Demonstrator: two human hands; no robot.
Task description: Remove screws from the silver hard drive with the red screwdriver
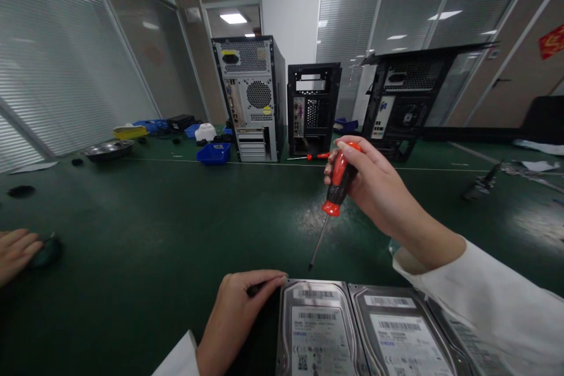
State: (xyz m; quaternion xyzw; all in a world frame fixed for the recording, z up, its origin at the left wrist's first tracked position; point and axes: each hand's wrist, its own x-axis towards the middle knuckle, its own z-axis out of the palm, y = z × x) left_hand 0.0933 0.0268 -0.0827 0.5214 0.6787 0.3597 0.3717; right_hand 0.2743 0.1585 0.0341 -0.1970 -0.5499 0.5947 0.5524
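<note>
My right hand (370, 179) grips a red and black screwdriver (339, 182) by its handle. The shaft slants down, and its tip hangs in the air just beyond the far edge of a silver hard drive (348, 329). At that drive's far left corner is my left hand (247, 305), thumb and forefinger pinched together. Whatever lies between those fingertips, if anything, is too small to tell. A second hard drive (396, 317) lies directly to the right of the first, both label side up. Further right, another drive (467, 329) is partly hidden under my right sleeve.
Three computer cases (253, 100) (312, 108) (396, 106) stand at the back of the green table (176, 205). Another screwdriver (315, 157) lies before them. A blue bin (214, 153) and a metal dish (108, 150) sit left. Another person's hand (17, 252) touches a dark rounded object.
</note>
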